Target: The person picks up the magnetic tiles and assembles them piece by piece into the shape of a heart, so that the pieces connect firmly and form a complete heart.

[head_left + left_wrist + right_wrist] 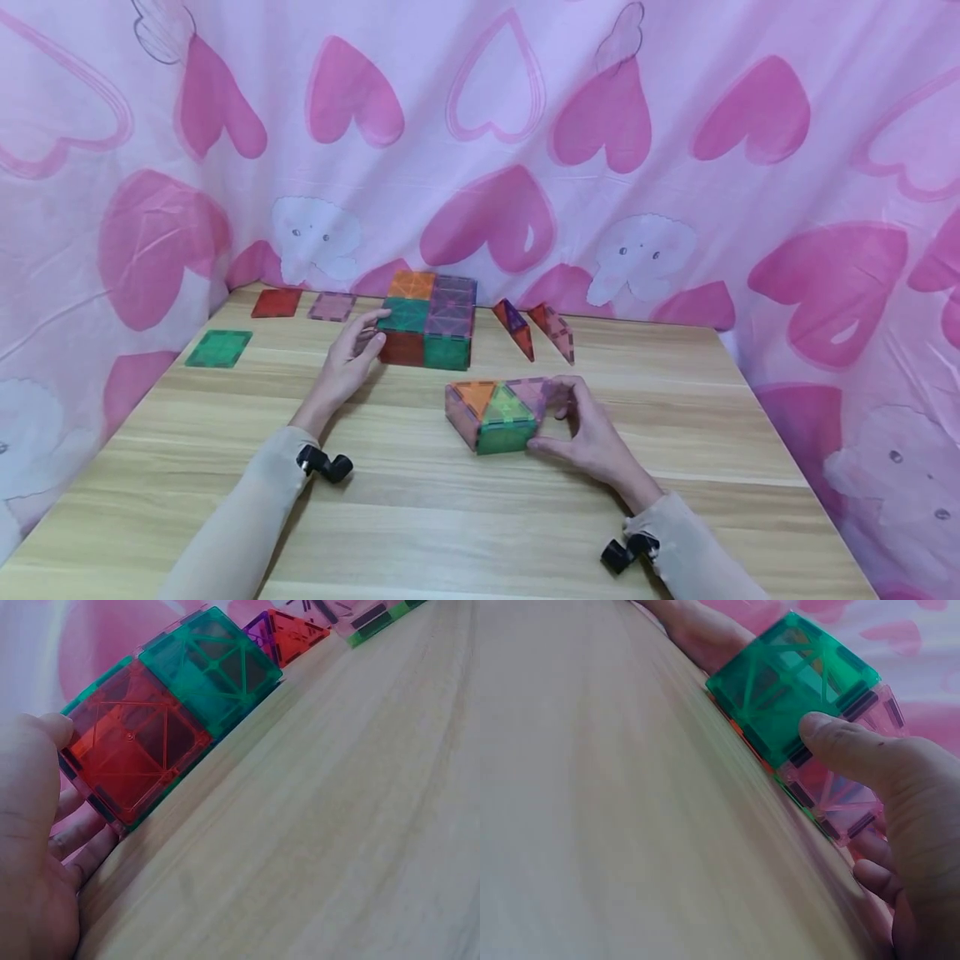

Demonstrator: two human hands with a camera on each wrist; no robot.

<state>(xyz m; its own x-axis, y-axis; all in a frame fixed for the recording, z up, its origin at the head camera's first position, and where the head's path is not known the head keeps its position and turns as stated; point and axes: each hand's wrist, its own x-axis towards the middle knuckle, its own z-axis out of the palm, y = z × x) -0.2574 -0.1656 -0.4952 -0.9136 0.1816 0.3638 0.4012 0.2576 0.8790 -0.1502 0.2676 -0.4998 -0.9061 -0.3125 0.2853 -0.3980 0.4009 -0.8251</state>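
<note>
My left hand (pixel 347 358) rests at the left side of a square box of clear magnetic tiles (pixel 450 321). Orange, purple and teal squares form its top; red and green squares stand along its front. In the left wrist view the thumb touches the edge of the red tile (pixel 139 746) while the fingers lie along the side wall. With my right hand (pixel 588 437) I hold a low trapezoid block of magnetic tiles (pixel 502 412) at its right end, thumb on the green front tile (pixel 791 686), other fingers behind the pink tile (pixel 836 795). Triangles in orange, yellow-green and pink top this block.
Two small triangle-tile pieces, one purple and orange (pixel 515 329) and one red and pink (pixel 553 332), stand right of the box. Flat red (pixel 276 303), pink (pixel 332 307) and green (pixel 219 348) square tiles lie at the left on the wooden table (pixel 405 517). A pink curtain (pixel 390 192) hangs behind.
</note>
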